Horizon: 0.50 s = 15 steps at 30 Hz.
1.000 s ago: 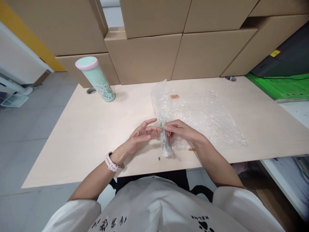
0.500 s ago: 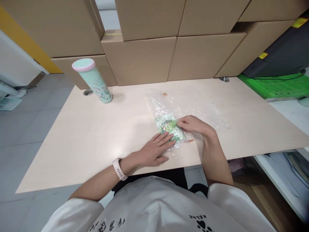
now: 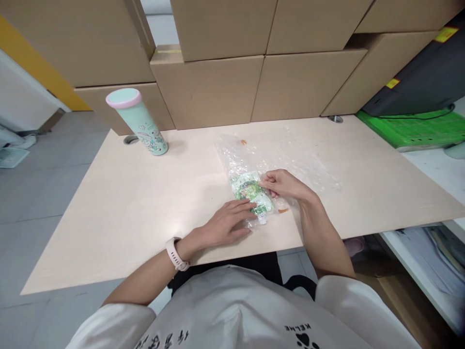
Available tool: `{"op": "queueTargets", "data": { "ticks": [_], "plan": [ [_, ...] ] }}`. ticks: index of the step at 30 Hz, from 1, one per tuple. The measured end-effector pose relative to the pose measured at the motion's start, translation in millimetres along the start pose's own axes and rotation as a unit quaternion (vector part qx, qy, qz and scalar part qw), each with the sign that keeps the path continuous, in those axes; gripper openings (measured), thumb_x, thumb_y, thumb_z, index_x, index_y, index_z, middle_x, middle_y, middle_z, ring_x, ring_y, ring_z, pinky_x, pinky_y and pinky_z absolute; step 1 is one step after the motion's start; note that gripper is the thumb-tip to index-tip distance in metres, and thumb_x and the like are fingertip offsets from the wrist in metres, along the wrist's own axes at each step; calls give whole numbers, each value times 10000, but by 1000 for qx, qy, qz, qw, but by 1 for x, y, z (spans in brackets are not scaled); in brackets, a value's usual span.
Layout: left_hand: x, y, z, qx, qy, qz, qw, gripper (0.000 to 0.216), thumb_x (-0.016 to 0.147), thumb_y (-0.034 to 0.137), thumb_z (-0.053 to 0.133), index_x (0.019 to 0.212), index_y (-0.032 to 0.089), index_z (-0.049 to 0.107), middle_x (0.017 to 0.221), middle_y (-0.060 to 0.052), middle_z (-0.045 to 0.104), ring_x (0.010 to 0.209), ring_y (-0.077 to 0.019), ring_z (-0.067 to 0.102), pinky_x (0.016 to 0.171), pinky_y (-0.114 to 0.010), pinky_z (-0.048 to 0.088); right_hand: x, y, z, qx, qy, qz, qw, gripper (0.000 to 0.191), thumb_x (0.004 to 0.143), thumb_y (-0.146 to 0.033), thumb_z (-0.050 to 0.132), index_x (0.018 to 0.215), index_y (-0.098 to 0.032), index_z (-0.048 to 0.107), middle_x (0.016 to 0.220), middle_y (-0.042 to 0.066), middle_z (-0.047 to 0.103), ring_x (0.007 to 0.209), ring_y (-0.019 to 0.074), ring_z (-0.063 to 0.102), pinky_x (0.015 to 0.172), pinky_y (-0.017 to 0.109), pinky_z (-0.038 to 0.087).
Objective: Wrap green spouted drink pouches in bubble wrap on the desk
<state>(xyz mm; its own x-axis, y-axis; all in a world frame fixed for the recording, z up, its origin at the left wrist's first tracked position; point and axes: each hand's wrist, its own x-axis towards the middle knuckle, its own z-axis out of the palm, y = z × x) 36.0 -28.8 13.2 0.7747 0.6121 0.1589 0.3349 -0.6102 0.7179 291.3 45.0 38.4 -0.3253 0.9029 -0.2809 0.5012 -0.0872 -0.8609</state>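
Observation:
A flat green-and-white printed item [image 3: 250, 190] lies on the table under a layer of clear bubble wrap [image 3: 276, 152]; what kind of item it is, I cannot make out. My left hand [image 3: 225, 223] rests at its near left edge, fingers stretched out and the fingertips over the wrapped item. At the item's right side, my right hand [image 3: 285, 185] has thumb and forefinger pinched on the bubble wrap. The rest of the wrap spreads loosely beyond and to the right of my hands.
A mint-green tumbler [image 3: 141, 123] with a pink-rimmed lid stands at the back left. Stacked cardboard boxes [image 3: 218, 92] wall off the table's far edge. To the right are a green plastic crate [image 3: 417, 128] and a dark case [image 3: 410, 72].
My right hand has shifted slightly left along the wrapped item. The fingers of my left hand have loosened and drawn back a little. The tumbler stays in place.

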Motion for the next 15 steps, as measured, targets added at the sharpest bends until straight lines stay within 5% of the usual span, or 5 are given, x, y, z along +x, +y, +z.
{"op": "queueTargets", "data": {
  "ticks": [3, 6, 9, 15],
  "plan": [
    [-1, 1, -7, -22, 130, -80, 988, 201, 953, 263, 579, 1135, 244, 662, 1415, -104, 600, 1346, -269, 515, 1130, -509, 398, 1, -3, 8, 45, -40, 17, 998, 397, 809, -529, 752, 696, -169, 627, 608, 36, 664, 496, 112, 583, 446, 216, 463],
    [-3, -3, -14, -69, 265, -205, 940, 264, 902, 222, 619, 1167, 233, 624, 1378, -123, 585, 1297, -273, 529, 1107, -501, 412, 5, -5, 21, 68, -36, 20, 997, 367, 844, -486, 740, 706, -165, 629, 604, 43, 675, 477, 111, 601, 421, 207, 478],
    [-4, -13, -21, -215, 310, -292, 879, 437, 849, 243, 683, 1264, 246, 548, 1298, -113, 603, 1206, -242, 591, 1015, -420, 490, 12, -5, 35, 102, -12, 22, 994, 347, 852, -464, 739, 717, -167, 623, 580, 30, 664, 451, 111, 603, 397, 206, 485],
    [-6, -29, -33, -379, 359, -317, 792, 612, 709, 141, 783, 1245, 257, 512, 1293, -82, 571, 1058, -173, 658, 971, -366, 539, 26, -1, 56, 207, 60, 21, 976, 386, 793, -496, 769, 680, -185, 572, 490, -33, 573, 382, 83, 524, 357, 186, 443]
  ]
}}
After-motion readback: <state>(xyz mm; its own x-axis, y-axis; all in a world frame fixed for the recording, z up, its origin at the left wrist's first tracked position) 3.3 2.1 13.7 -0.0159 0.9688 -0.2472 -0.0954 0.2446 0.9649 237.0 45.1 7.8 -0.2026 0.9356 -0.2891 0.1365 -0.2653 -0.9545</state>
